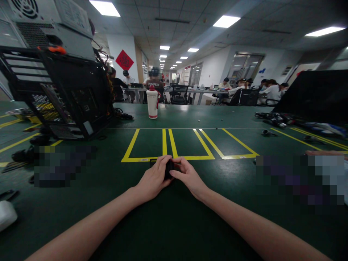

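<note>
Both my hands meet at the middle of the green table (pixel 174 217), just below the yellow taped boxes (pixel 187 145). My left hand (pixel 154 177) curls its fingers over a small black object (pixel 168 168) that rests on the table. My right hand (pixel 187 174) grips the same black object from the right side. Most of the object is hidden by my fingers, so I cannot make out what it is.
An open black computer case (pixel 65 98) stands at the back left. A white bottle with a red cap (pixel 152 103) stands behind the yellow boxes. Cables and small parts (pixel 274 119) lie at the right, under a dark monitor (pixel 315 92). People sit at far desks.
</note>
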The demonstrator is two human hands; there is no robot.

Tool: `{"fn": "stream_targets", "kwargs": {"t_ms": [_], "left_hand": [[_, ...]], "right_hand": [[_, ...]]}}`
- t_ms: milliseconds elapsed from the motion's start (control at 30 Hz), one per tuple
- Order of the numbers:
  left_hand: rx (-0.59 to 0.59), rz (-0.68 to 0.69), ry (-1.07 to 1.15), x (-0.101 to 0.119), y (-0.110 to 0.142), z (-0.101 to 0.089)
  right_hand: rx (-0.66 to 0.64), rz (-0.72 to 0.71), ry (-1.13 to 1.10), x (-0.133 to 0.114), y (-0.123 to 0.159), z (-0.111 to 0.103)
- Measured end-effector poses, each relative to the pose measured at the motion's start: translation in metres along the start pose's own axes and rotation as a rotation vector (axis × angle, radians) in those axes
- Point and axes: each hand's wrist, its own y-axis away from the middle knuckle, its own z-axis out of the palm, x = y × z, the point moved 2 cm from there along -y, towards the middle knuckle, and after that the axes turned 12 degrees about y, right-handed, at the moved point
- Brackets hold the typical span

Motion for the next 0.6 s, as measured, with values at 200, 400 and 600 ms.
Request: {"fn": "stream_targets", "kwargs": {"t_ms": [200,400,600], "left_hand": [[0.016,0.005,0.000,-0.0020,-0.0015,0.0022],[0.018,0.010,0.013,-0.0020,-0.0018,0.0017],[0.017,0.007,0.013,-0.0037,-0.0023,0.0023]], "right_hand": [[0.032,0.009,-0.034,0.0067,-0.0041,-0.0001],[0.016,0.029,-0.035,0.0081,-0.0060,-0.0018],[-0.010,-0.045,-0.041,0.0033,-0.0021,-0.0014]]}}
